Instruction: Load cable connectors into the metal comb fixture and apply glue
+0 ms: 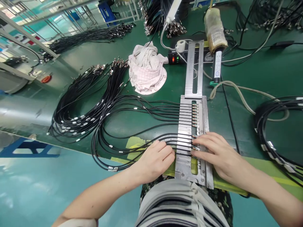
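My left hand (155, 160) is closed, its curled fingers on a black cable (182, 154) at the left edge of a metal fixture (183, 165). My right hand (217, 154) reaches in from the other side, fingers stretched out and apart. Its fingertips touch the metal cable ends at the fixture's slot. Several black cables lie side by side across the fixture, their metal connectors (195, 115) in a row along the slot. Farther up, these cables run left into a large looped bundle (71, 107) with white labels. What lies under my right fingertips is partly hidden.
A crumpled pink and white cloth (148, 71) lies beyond the cables. Behind the fixture's slotted metal extension (190, 72) sits a black box (175, 58) with lit switches. A tape-wrapped tool (215, 31) hangs at upper right. Coiled cables (267, 126) rest at right.
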Demonstrator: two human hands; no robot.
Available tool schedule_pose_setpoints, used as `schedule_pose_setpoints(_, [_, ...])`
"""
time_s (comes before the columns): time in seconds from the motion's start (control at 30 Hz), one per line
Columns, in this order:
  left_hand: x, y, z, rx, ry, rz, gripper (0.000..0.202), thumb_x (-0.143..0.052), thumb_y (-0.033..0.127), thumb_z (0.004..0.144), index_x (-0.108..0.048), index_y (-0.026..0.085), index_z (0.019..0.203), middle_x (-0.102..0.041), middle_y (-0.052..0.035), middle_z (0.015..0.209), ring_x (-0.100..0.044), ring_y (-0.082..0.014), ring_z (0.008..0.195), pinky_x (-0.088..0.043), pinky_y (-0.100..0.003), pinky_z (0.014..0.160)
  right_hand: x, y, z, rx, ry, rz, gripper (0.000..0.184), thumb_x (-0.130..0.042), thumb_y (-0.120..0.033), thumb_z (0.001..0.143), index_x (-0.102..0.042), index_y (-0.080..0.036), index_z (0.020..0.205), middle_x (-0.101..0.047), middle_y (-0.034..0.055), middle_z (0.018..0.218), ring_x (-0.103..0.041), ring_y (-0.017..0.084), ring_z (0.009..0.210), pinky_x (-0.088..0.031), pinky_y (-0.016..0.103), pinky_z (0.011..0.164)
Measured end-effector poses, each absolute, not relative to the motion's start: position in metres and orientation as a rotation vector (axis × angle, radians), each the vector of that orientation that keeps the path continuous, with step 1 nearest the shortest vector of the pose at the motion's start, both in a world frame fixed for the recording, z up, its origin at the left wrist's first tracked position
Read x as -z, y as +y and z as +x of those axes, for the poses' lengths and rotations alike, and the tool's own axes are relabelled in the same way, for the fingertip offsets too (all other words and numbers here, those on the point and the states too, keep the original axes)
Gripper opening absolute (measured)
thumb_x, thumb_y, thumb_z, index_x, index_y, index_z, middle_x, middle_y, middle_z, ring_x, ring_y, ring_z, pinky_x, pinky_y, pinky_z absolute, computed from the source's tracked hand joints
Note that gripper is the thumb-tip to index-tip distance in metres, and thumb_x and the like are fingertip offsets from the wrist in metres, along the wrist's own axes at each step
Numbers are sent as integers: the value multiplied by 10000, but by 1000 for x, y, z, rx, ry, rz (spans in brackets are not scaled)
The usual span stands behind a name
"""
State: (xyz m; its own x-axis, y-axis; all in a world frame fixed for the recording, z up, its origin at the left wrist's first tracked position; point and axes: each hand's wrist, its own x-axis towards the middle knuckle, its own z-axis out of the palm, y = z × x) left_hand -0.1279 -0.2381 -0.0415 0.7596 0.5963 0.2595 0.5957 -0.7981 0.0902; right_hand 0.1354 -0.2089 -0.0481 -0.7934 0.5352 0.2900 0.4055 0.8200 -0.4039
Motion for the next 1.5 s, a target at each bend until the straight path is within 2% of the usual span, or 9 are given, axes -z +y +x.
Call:
schedule_pose_setpoints(0.3, [38,-235,-140,-400,1032,2906,219,-364,94,914,-581,71,935,-539,-67,761,-420,-177,706,-318,-320,614,49,-204,138,-527,-2526,-778,378,-398,-21,841,-552,-193,1139,-528,121,1183,-476,250,1102,-421,474,923])
schedule_pose_setpoints(0.67, [31,-225,-138,-290,1016,2778,221,-360,70,847,-572,129,832,-523,-59,710,-417,-177,674,-299,-316,604,48,-204,139,-543,-2535,-783,368,-403,0,841,-537,-160,1144,-497,141,1197,-449,257,1122,-410,473,932])
schedule_pose_setpoints(1.0, [30,-229,-140,-437,1055,2691,204,-360,64,869,-554,120,835,-539,-54,718,-406,-164,671,-318,-301,606,46,-205,140,-545,-2527,-806,371,-399,-9,840,-559,-180,1128,-520,128,1193,-464,244,1122,-426,463,928])
schedule_pose_setpoints(1.37, [43,-230,-129,-265,1085,2881,212,-361,63,801,-559,135,779,-494,-63,689,-392,-195,659,-275,-339,604,44,-206,139,-524,-2526,-792,389,-386,13,816,-588,-164,1098,-526,139,1188,-470,241,1114,-426,457,924])
schedule_pose_setpoints(1.5, [44,-232,-127,-231,1071,2898,194,-366,73,794,-549,136,781,-494,-66,711,-401,-203,673,-280,-347,615,43,-210,133,-475,-2626,-788,445,-374,24,792,-600,-190,1111,-552,121,1183,-440,266,1153,-376,511,960])
